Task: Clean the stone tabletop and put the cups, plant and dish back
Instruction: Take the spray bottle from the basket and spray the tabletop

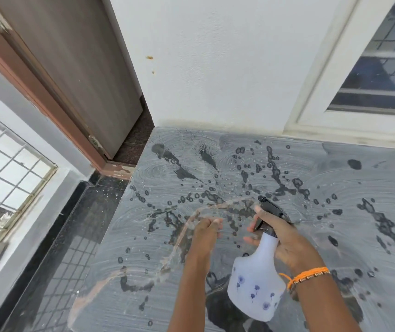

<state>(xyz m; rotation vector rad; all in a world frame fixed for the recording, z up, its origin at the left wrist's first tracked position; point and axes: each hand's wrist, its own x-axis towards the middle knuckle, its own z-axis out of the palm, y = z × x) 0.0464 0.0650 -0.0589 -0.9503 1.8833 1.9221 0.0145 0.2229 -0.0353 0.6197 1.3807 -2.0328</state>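
The grey stone tabletop [311,178] is covered in pale soapy swirl marks and dark wet splashes. My right hand [285,238] grips the neck of a white spray bottle [255,279] with blue flower prints and a black trigger head, tilted over the slab. A curved stream of water arcs leftward from the nozzle across the stone. My left hand [206,233] hovers just left of the bottle, fingers curled together, holding nothing. No cups, plant or dish are in view.
A white wall [215,68] backs the slab, with a window [388,68] at the right. A brown door [72,68] stands at the left behind the slab's corner. Dark tiled floor [72,248] lies below the slab's left edge, beside a barred window [5,164].
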